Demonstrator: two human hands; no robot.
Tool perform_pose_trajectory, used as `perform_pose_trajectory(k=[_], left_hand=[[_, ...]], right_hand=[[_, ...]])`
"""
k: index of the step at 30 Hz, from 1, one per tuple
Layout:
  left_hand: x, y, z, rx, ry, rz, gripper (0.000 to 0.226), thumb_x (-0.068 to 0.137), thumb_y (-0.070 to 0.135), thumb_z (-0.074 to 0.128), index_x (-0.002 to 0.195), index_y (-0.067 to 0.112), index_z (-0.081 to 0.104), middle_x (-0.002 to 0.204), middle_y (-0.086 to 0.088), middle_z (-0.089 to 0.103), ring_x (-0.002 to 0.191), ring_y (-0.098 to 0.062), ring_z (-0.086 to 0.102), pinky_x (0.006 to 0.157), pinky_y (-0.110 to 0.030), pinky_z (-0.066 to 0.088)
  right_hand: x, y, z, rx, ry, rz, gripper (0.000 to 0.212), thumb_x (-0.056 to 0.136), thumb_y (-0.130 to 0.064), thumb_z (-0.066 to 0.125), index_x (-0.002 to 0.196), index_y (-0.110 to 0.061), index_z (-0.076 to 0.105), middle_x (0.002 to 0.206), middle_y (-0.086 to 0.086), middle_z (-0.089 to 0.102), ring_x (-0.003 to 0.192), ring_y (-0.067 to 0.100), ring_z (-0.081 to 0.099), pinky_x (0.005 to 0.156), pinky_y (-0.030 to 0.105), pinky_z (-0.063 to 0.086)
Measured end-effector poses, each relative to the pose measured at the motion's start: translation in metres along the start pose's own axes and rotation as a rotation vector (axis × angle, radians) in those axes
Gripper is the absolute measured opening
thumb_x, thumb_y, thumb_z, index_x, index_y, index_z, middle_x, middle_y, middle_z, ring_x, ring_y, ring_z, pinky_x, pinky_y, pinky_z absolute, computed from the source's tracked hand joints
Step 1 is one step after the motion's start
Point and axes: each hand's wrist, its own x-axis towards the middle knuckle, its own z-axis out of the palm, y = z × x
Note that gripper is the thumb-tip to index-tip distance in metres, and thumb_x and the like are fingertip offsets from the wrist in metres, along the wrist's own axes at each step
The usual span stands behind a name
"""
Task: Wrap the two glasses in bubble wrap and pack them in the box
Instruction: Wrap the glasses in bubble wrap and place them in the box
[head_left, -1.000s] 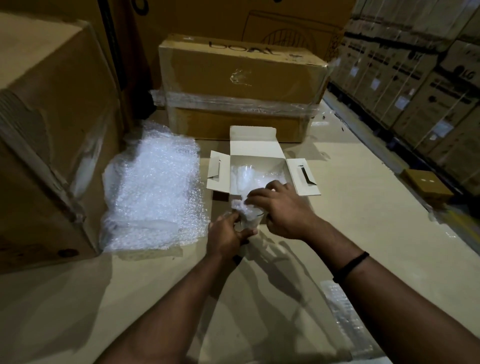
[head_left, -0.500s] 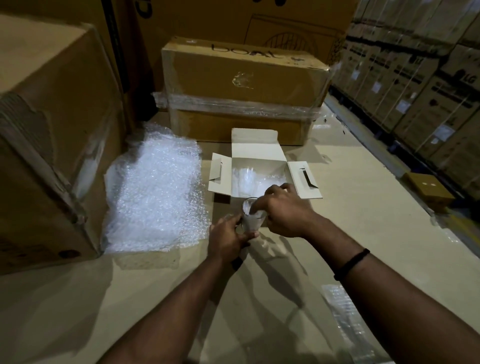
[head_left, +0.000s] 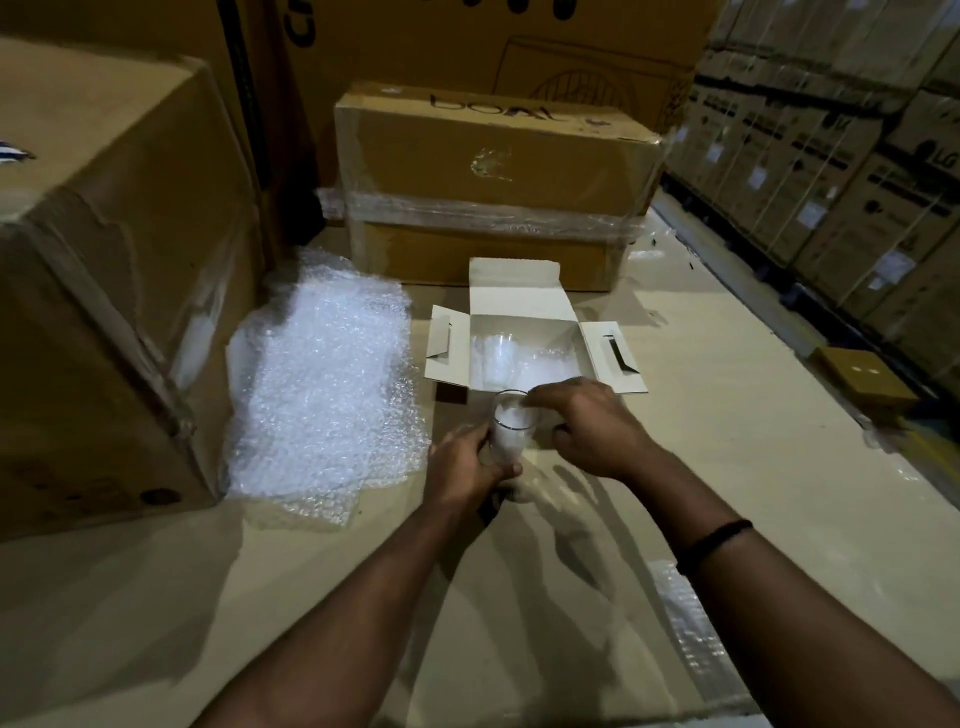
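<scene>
A clear glass (head_left: 510, 428) stands upright just in front of the small white box (head_left: 522, 291), with white bubble wrap stuffed inside it. My left hand (head_left: 465, 465) grips its lower left side. My right hand (head_left: 589, 423) rests at its rim from the right, fingers touching the wrap at the top. Inside the open box a second glass (head_left: 500, 358) stands at the left with bubble wrap around and beside it. A large sheet of bubble wrap (head_left: 324, 384) lies flat to the left.
A big brown carton (head_left: 104, 270) stands close on the left. A taped carton (head_left: 493, 187) sits right behind the white box. Stacked cartons (head_left: 841, 171) line the right. A small brown box (head_left: 865, 376) lies on the floor at right. A plastic strip (head_left: 691, 634) lies under my right forearm.
The wrap that stuck out above the glass has been pushed down inside it. My right hand has shifted from over the mouth to the rim's right side. The view has tilted slightly.
</scene>
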Motion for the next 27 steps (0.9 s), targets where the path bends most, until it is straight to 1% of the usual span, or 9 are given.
perform_pose_trajectory(k=[3, 5, 7, 9, 13, 15, 18, 24, 27], left_hand=[[-0.009, 0.001, -0.013, -0.149, 0.006, -0.031, 0.058, 0.073, 0.011, 0.077, 0.128, 0.023, 0.061, 0.110, 0.008, 0.064, 0.095, -0.017, 0.066, 0.072, -0.028, 0.058], [-0.020, -0.005, -0.033, -0.047, 0.196, 0.098, 0.050, 0.075, 0.000, 0.069, 0.122, 0.016, 0.067, 0.112, 0.003, 0.068, 0.100, -0.019, 0.064, 0.084, -0.035, 0.056], [-0.031, -0.020, -0.060, 0.187, 0.445, 0.189, 0.040, 0.070, -0.002, 0.071, 0.106, 0.017, 0.074, 0.108, -0.002, 0.072, 0.100, -0.025, 0.063, 0.091, -0.037, 0.050], [-0.039, -0.039, -0.091, 0.402, 0.581, 0.102, 0.032, 0.072, 0.005, 0.074, 0.102, 0.018, 0.076, 0.113, -0.002, 0.070, 0.105, -0.030, 0.059, 0.092, -0.038, 0.040], [-0.047, -0.064, -0.134, 0.700, 0.346, -0.169, 0.028, 0.084, 0.019, 0.065, 0.112, 0.019, 0.071, 0.129, -0.004, 0.060, 0.118, -0.031, 0.051, 0.097, -0.039, 0.034], [-0.043, -0.065, -0.146, 0.732, 0.238, -0.235, 0.022, 0.087, 0.022, 0.060, 0.106, 0.021, 0.072, 0.118, -0.004, 0.066, 0.112, -0.029, 0.056, 0.095, -0.036, 0.039], [-0.035, -0.061, -0.161, 0.639, 0.296, -0.187, 0.016, 0.087, 0.021, 0.063, 0.093, 0.019, 0.077, 0.100, -0.007, 0.073, 0.100, -0.032, 0.063, 0.087, -0.035, 0.046], [-0.050, -0.049, -0.167, 0.474, 0.449, -0.046, 0.024, 0.092, 0.030, 0.059, 0.078, 0.015, 0.073, 0.078, -0.012, 0.071, 0.081, -0.036, 0.065, 0.066, -0.036, 0.049], [-0.075, -0.044, -0.152, 0.450, 0.338, 0.035, 0.020, 0.089, 0.034, 0.062, 0.090, 0.022, 0.077, 0.092, -0.003, 0.075, 0.090, -0.029, 0.067, 0.075, -0.036, 0.053]], right_hand=[[-0.026, 0.005, 0.022, 0.247, 0.330, 0.182, 0.047, 0.071, -0.017, 0.044, 0.110, -0.015, 0.069, 0.111, 0.002, 0.069, 0.104, 0.026, 0.059, 0.089, 0.034, 0.046], [-0.042, 0.000, 0.049, 0.306, 0.444, 0.291, 0.036, 0.075, -0.019, 0.046, 0.102, -0.016, 0.070, 0.103, 0.001, 0.068, 0.097, 0.025, 0.062, 0.084, 0.032, 0.047], [-0.052, -0.014, 0.079, 0.312, 0.450, 0.249, 0.030, 0.076, -0.020, 0.048, 0.098, -0.017, 0.068, 0.099, 0.001, 0.067, 0.090, 0.025, 0.064, 0.079, 0.029, 0.046], [-0.054, -0.035, 0.103, 0.303, 0.353, 0.119, 0.027, 0.078, -0.017, 0.057, 0.104, -0.016, 0.066, 0.104, 0.002, 0.066, 0.095, 0.025, 0.063, 0.081, 0.026, 0.045], [-0.037, -0.077, 0.122, 0.320, 0.110, 0.066, 0.047, 0.093, -0.029, 0.051, 0.138, -0.015, 0.049, 0.144, 0.005, 0.047, 0.133, 0.023, 0.041, 0.108, 0.028, 0.032], [-0.031, -0.089, 0.130, 0.286, 0.080, 0.082, 0.057, 0.093, -0.036, 0.047, 0.145, -0.013, 0.040, 0.153, 0.008, 0.037, 0.140, 0.024, 0.032, 0.116, 0.031, 0.024], [-0.030, -0.092, 0.143, 0.139, 0.067, 0.079, 0.058, 0.096, -0.041, 0.043, 0.145, -0.011, 0.039, 0.154, 0.010, 0.035, 0.142, 0.026, 0.030, 0.118, 0.034, 0.019], [-0.030, -0.089, 0.150, 0.187, 0.163, 0.060, 0.044, 0.095, -0.035, 0.048, 0.132, -0.012, 0.057, 0.141, 0.009, 0.053, 0.132, 0.026, 0.046, 0.111, 0.028, 0.027], [-0.032, -0.094, 0.138, 0.776, 0.232, 0.329, 0.025, 0.095, -0.040, 0.049, 0.105, -0.025, 0.066, 0.105, -0.001, 0.069, 0.102, 0.020, 0.063, 0.088, 0.036, 0.048]])
